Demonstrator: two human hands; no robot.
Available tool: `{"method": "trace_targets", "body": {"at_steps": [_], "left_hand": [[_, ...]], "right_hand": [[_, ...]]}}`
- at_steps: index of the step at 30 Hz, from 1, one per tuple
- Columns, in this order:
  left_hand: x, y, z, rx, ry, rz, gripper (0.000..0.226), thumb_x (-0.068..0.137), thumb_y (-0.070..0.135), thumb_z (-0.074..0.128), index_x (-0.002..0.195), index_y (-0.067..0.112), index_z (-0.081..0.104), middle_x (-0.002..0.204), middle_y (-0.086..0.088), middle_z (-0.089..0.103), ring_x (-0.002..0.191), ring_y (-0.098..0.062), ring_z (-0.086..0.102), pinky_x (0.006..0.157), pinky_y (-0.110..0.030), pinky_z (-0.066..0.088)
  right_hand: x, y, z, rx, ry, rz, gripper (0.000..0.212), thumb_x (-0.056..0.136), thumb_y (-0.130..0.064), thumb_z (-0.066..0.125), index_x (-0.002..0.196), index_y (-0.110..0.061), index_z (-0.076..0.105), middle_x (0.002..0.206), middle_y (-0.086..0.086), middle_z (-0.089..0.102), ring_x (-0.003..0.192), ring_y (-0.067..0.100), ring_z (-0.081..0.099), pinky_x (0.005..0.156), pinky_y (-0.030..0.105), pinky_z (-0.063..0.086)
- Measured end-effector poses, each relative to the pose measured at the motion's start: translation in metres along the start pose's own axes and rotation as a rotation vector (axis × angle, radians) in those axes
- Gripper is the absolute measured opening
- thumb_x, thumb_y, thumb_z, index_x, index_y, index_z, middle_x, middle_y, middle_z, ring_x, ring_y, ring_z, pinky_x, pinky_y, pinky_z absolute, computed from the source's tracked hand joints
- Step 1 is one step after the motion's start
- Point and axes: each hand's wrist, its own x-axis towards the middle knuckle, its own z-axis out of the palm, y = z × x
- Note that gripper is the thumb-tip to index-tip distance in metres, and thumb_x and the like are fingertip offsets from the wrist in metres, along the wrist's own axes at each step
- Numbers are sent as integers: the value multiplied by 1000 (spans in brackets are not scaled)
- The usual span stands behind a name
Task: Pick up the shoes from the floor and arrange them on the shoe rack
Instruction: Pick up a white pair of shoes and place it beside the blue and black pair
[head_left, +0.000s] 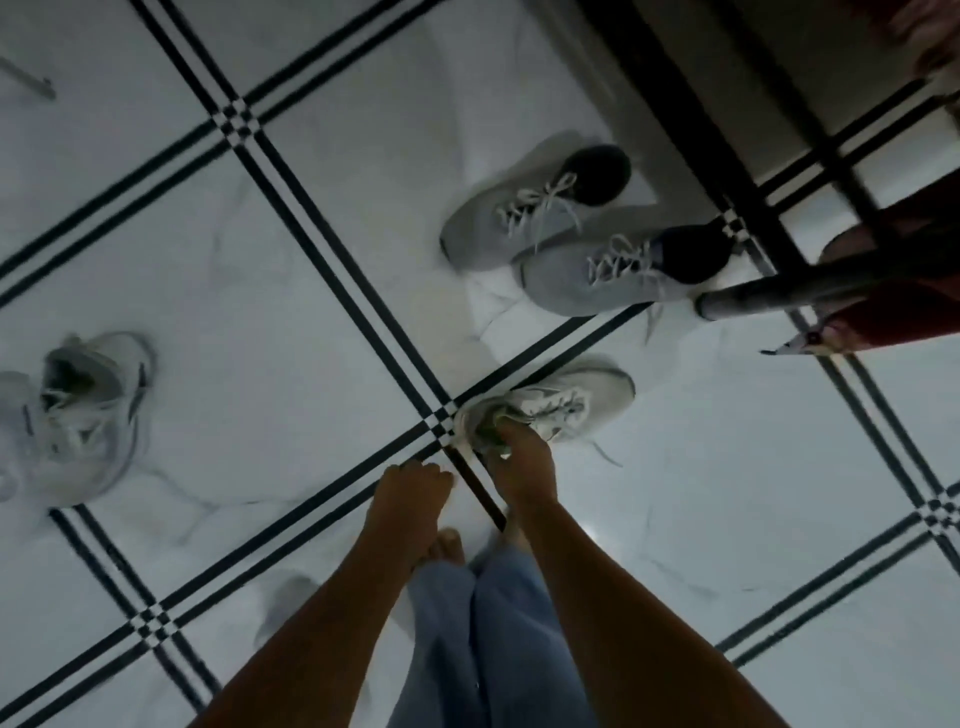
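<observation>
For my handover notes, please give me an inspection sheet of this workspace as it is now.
Surface: white tiled floor with dark double lines.
Job's things: white shoe; grey pair; white sneakers far left.
Clutter: nothing seen.
Grippers: right hand grips the white shoe's opening; left hand loosely curled, empty.
Cables: nothing seen.
Surroundings: dark rack frame top right, red items beside it, too blurred to identify.
</observation>
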Motion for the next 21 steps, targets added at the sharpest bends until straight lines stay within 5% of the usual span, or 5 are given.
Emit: {"method": "trace_targets", "body": {"at_steps": [2,6,14,18,21], "left_hand": [[6,-7,24,-46,-1,-4,39,60,30,85,94,25,68,87,5,70,80,-13,65,66,-25,51],[13,-21,60,-30,29,9,31,88,18,58,119,19,54,117,-1,60,106,-20,56,85,-31,43],[-58,-39,49,-280,87,-113,26,89,21,52,112,11,55,110,-8,60,103,-28,56,83,-37,42],[-127,-41,35,-485,178,-255,17,84,25,55,95,14,61,95,-5,65,91,-26,62,74,-34,43],[-180,-51,32,-563,198,-343,18,52,32,76,62,22,64,60,4,63,57,-14,63,54,-20,43]], "right_hand": [[21,0,30,-23,7,58,23,83,-31,63,102,-17,63,101,4,68,95,25,65,80,37,56],[49,5,67,-116,36,110,60,75,-53,68,113,-7,57,108,9,64,101,28,61,81,38,53],[-15,-45,46,-103,20,-86,33,85,-24,63,102,3,59,87,8,57,81,23,53,68,29,37],[-92,-91,31,-279,-164,-250,26,81,-28,68,100,-11,63,80,2,64,69,16,58,58,26,44],[-135,-122,36,-369,-294,-307,24,79,-32,71,91,-12,62,80,6,67,69,18,62,62,34,53]]}}
